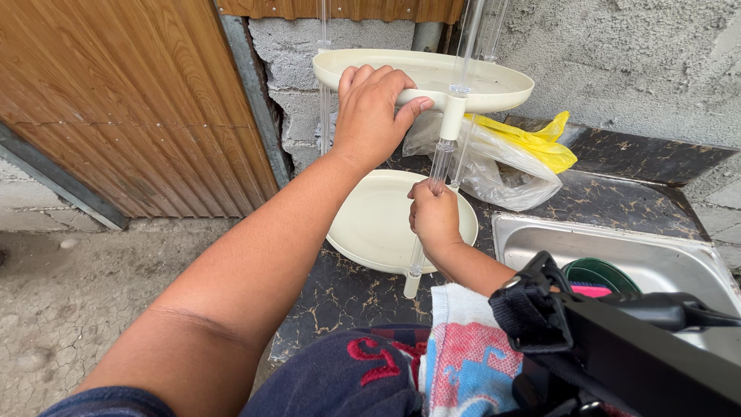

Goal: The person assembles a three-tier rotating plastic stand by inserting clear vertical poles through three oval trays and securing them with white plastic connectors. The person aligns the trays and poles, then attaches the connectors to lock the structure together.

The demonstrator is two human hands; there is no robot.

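At the far left a brown wood-grain panel (131, 100) leans against the rough grey block wall (617, 62), with cracked bare ground (46, 309) below it. My left hand (372, 108) reaches up and its fingers (363, 77) are curled over the rim of the upper cream plastic round shelf tray (494, 85), thumb pressed under the edge. Below it lies the lower cream plastic round shelf tray (370, 224), standing on short legs on the dark marbled table (340, 301). My right hand (434, 216) is wrapped tight around the clear plastic post (441, 158) that joins the two trays; the post's long axis runs nearly upright, tilted slightly right at the top, its foot touching the table. Just behind the post sit a clear plastic bag (502, 174) and a yellow plastic bag (532, 139). At the right, a steel sink (540, 239) holds a green round bowl (598, 274).
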